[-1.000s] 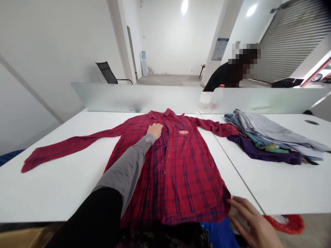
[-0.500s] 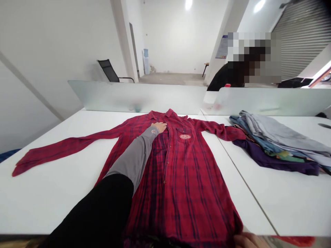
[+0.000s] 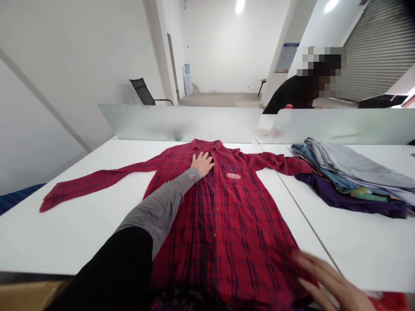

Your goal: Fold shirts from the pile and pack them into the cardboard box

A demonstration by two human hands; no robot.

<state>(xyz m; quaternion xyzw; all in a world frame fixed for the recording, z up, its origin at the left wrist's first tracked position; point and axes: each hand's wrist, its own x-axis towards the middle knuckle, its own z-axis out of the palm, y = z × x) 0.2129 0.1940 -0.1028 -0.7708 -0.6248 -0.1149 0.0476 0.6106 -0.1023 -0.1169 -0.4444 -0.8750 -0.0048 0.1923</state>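
A red plaid long-sleeved shirt (image 3: 227,216) lies face up on the white table (image 3: 81,224), buttoned, with both sleeves spread out to the sides. My left hand (image 3: 202,163) lies flat on the shirt's chest just below the collar, fingers spread. My right hand (image 3: 327,283) rests with its fingers stretched out on the shirt's lower right hem near the table's front edge; it is blurred by motion and holds nothing I can see.
A pile of folded clothes (image 3: 353,177) in grey, blue and purple sits on the table at the right, touching the shirt's right sleeve. Frosted divider panels (image 3: 181,123) run along the far edge. A person in black (image 3: 292,95) bends behind them. A black chair (image 3: 142,91) stands at the back left.
My right hand has come back up onto the shirt's lower right hem after dropping almost out of view. My left hand stayed on the chest, its fingers now spread.
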